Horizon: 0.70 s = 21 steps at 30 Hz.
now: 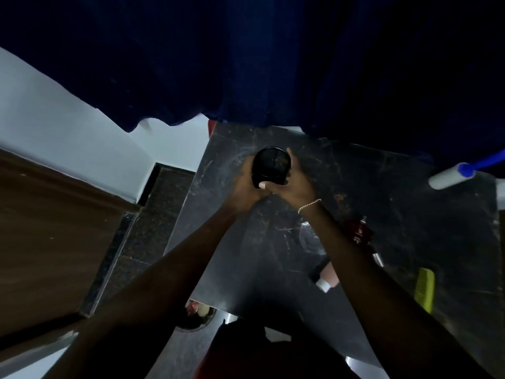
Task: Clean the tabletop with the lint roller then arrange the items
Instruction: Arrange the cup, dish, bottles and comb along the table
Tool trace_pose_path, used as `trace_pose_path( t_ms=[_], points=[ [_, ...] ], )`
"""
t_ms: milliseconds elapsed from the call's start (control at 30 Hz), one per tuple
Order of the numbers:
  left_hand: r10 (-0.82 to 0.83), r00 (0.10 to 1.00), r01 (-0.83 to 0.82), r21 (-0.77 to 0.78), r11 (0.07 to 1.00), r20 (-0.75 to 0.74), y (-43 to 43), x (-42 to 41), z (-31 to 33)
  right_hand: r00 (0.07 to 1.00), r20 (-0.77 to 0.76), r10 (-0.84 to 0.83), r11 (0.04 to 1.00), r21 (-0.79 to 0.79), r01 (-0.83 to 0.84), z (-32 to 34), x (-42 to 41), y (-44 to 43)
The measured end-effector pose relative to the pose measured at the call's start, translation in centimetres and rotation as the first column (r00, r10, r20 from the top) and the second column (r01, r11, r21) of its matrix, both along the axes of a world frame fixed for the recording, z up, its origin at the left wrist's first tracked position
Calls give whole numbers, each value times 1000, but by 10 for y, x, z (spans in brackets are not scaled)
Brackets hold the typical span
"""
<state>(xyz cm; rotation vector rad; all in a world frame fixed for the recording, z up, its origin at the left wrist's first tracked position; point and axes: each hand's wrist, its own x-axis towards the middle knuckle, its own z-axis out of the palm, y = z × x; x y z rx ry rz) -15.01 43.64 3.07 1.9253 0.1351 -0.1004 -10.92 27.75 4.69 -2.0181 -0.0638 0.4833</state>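
Observation:
A round black jar [272, 165] stands near the far left part of the dark scratched tabletop [410, 214]. My left hand [246, 184] grips its left side and my right hand [295, 184] grips its right side, with the right thumb across the front. The lint roller [452, 177], a white roll on a blue handle, lies at the far right edge of the table, apart from both hands. Near my right forearm lie a dark red bottle [359, 231], a yellow-green comb [425, 289] and a pale container [326, 277] partly hidden by the arm.
A dark blue curtain [273, 64] hangs over the far edge of the table. Left of the table are a pale wall [54, 127], a brown wooden panel [49, 236] and dark speckled floor [164, 203]. A round bin [195, 317] sits under the near left corner.

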Motion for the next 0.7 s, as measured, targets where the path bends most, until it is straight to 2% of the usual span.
trace_pose_path(
  t_ms=[267, 467, 700],
  points=[
    [46, 998, -53, 176, 983, 43, 84, 59, -38, 998, 65, -18, 1000, 9, 17, -33, 59, 91],
    [88, 990, -106, 161, 981, 112, 119, 95, -61, 995, 93, 27, 999, 43, -31, -59, 95, 128],
    [82, 994, -91, 146, 985, 69, 137, 109, -81, 997, 79, 15, 1000, 13, -16, -74, 109, 147]
  ],
)
